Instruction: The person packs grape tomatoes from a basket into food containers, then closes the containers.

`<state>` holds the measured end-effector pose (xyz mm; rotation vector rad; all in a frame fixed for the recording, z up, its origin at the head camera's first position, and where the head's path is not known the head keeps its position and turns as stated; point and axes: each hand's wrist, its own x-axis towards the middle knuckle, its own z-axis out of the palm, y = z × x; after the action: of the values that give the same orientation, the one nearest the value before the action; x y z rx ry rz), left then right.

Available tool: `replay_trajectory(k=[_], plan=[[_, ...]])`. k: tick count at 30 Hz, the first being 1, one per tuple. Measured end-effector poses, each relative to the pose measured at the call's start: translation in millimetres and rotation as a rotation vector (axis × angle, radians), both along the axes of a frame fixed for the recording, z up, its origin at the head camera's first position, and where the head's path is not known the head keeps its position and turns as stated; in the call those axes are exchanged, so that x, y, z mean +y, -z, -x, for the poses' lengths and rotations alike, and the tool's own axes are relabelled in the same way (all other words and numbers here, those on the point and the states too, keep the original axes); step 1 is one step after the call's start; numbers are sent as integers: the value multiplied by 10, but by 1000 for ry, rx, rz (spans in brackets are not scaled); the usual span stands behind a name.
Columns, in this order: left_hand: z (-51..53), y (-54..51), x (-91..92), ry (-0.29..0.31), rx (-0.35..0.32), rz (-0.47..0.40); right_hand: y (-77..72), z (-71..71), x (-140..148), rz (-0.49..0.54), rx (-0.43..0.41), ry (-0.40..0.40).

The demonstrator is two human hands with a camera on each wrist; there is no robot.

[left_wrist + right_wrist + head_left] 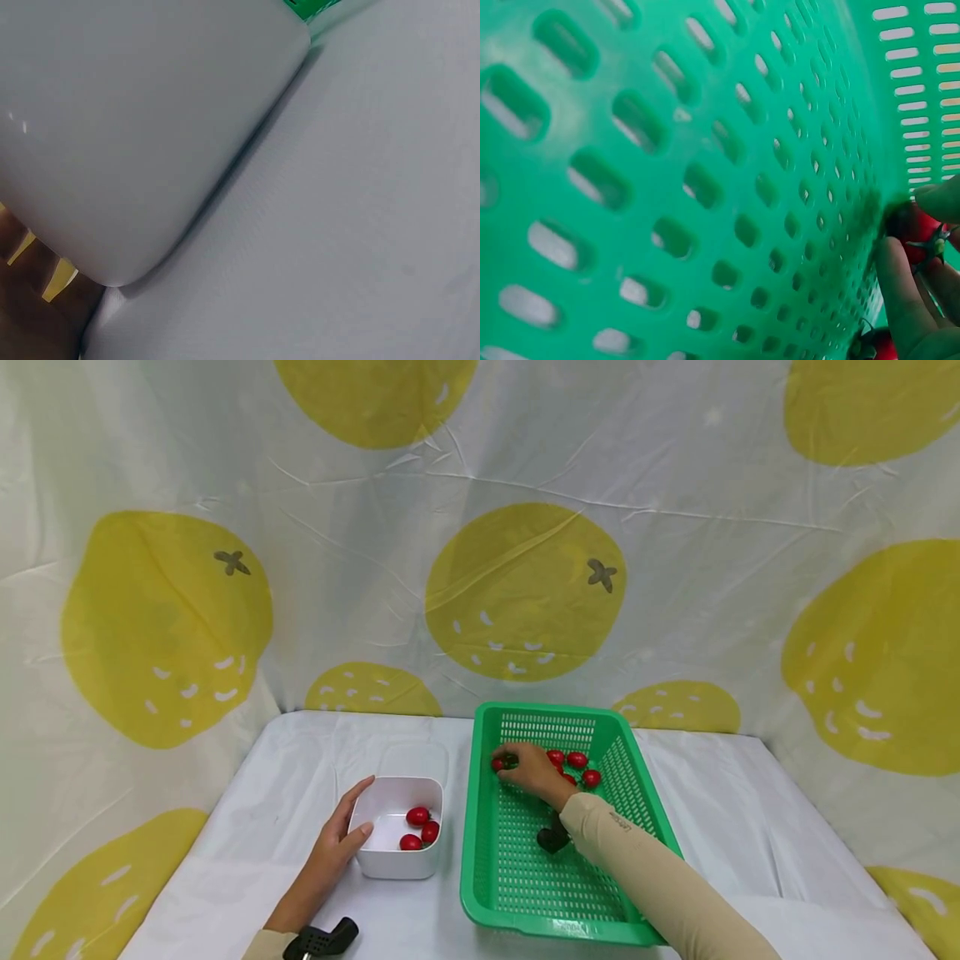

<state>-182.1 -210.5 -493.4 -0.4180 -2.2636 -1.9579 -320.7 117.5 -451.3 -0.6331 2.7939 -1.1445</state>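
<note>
My left hand holds the left side of a white square container, its thumb over the rim and its fingers along the outer wall. Inside, three red cherry tomatoes lie toward the right. My right hand reaches into a green perforated basket and pinches a cherry tomato with a green stem top, close to the basket's left wall. Below those fingers, the right wrist view shows another tomato. Several more tomatoes lie beside the right hand, partly hidden by it.
Behind the white container, a clear lid lies on the white tablecloth. The basket stands right of the container with a narrow gap between them. A white curtain printed with yellow fruit encloses the back and sides.
</note>
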Motion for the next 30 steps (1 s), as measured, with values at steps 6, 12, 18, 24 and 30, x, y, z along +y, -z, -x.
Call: replay_trajectory(k=[6, 12, 18, 24, 30], plan=[[0, 4, -3, 3, -8, 2, 2, -2, -11, -15, -9, 23], [-5, -14, 2, 1, -16, 0, -26, -13, 1, -12, -2, 7], [-15, -26, 4, -4, -22, 8, -47, -21, 13, 7, 9, 2], [-17, -35, 4, 4, -8, 20, -98, -56, 41, 7, 53, -24], [-15, -43, -2, -7, -20, 35, -147, -85, 58, 24, 94, -59]])
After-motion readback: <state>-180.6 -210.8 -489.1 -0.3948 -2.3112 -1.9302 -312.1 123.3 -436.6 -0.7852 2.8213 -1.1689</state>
